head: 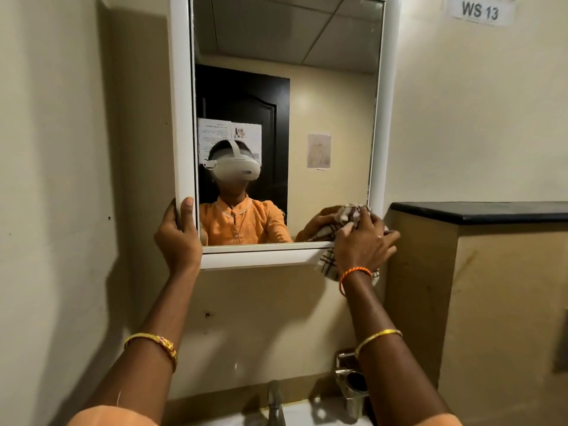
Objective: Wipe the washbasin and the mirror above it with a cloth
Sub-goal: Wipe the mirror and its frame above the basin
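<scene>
A mirror point(322, 87) in a white frame hangs on the cream wall ahead. My left hand point(178, 238) grips the frame's lower left corner. At the lower right corner, my right hand point(364, 241) presses a brown-and-white checked cloth point(327, 265) against the glass and frame; most of the cloth is hidden under the hand. The mirror reflects a person in an orange top with a white headset. Only the white rim of the washbasin point(307, 413) shows at the bottom edge, with a metal tap point(275, 401) on it.
A metal holder point(352, 382) is fixed to the wall by the tap, under my right forearm. To the right stands a beige partition with a black top point(479, 212). A "WS 13" label point(479, 10) is stuck high on the right wall.
</scene>
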